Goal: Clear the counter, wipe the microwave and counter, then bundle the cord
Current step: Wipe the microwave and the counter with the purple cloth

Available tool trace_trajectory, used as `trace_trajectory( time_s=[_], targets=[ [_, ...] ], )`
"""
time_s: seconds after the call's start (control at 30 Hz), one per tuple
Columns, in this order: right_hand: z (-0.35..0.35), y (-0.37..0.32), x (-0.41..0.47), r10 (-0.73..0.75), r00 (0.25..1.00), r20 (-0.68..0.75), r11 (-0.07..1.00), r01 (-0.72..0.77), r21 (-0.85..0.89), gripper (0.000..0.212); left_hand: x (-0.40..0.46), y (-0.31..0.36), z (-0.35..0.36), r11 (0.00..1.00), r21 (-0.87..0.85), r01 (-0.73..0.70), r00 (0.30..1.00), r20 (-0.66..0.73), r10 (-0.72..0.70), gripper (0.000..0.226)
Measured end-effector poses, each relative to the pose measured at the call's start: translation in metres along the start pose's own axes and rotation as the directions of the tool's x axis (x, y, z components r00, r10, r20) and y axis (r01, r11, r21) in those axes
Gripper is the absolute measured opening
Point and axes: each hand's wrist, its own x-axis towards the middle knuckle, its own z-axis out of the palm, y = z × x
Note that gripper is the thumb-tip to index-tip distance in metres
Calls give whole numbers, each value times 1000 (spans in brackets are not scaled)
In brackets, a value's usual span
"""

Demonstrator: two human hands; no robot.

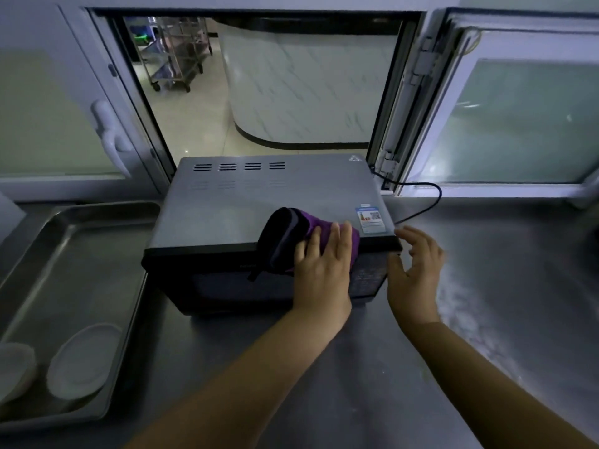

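Note:
A grey and black microwave (227,209) stands on the steel counter (486,286) in front of an open serving hatch. A purple and black cloth (288,234) lies over the microwave's front top edge. My left hand (324,270) presses flat on the cloth with straight fingers. My right hand (416,270) hovers by the microwave's front right corner, fingers loosely spread and holding nothing. The black cord (431,202) runs from behind the microwave across the counter on the right.
A steel tray (81,241) sits on the counter at the left, with two white dishes (84,361) in its near end. An open window sash (518,124) stands at the back right, a shut one with a white handle (108,137) at the back left.

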Motion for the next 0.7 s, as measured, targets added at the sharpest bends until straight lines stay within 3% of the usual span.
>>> trace_trajectory(
  time_s=[0.3,0.53,0.63,0.7],
  targets=[
    [-54,53,-10,119,993,-29,993,-119,-7,41,30,57,22,982,141,-122,993,16,121,103],
    [-70,61,-11,150,989,11,989,-150,1,40,37,52,22,945,258,-203,978,5,209,75],
    [-71,51,-12,139,988,61,990,-139,1,39,40,48,11,950,213,-228,972,-6,234,63],
    [-71,40,-14,130,987,97,991,-133,20,38,38,48,0,978,85,-189,980,-53,194,56]
  ],
)
